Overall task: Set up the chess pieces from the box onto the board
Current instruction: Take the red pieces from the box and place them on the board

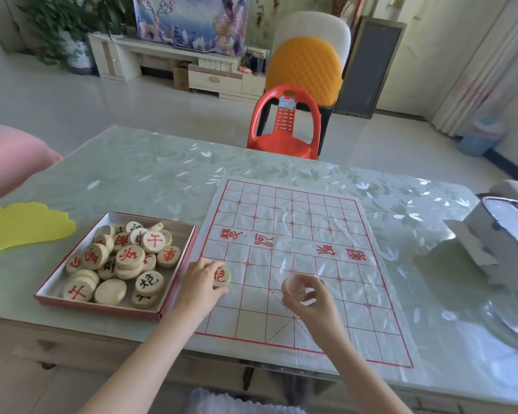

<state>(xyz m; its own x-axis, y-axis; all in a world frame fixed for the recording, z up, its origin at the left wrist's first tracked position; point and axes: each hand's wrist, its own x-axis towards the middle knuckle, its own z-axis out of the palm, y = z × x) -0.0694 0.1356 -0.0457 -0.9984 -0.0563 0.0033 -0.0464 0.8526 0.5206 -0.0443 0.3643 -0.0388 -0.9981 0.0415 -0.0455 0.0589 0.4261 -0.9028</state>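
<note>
A plastic Chinese chess board [296,234] with red lines lies flat on the table. To its left, an open red-edged box [174,294] holds several round wooden pieces [130,256] marked in red or black. My left hand [199,279] grips a red-marked piece [222,277] at the board's left edge. Over the board's near middle, my right hand [307,297] pinches another red-marked piece [293,289], held tilted above the sheet. No piece stands free on the board.
A yellow fan-shaped sheet [21,225] lies left of the box. A white box with a metal bowl [503,231] sits at the table's right edge. A red plastic chair [284,124] stands beyond the far side. The table [150,174] has a floral cover.
</note>
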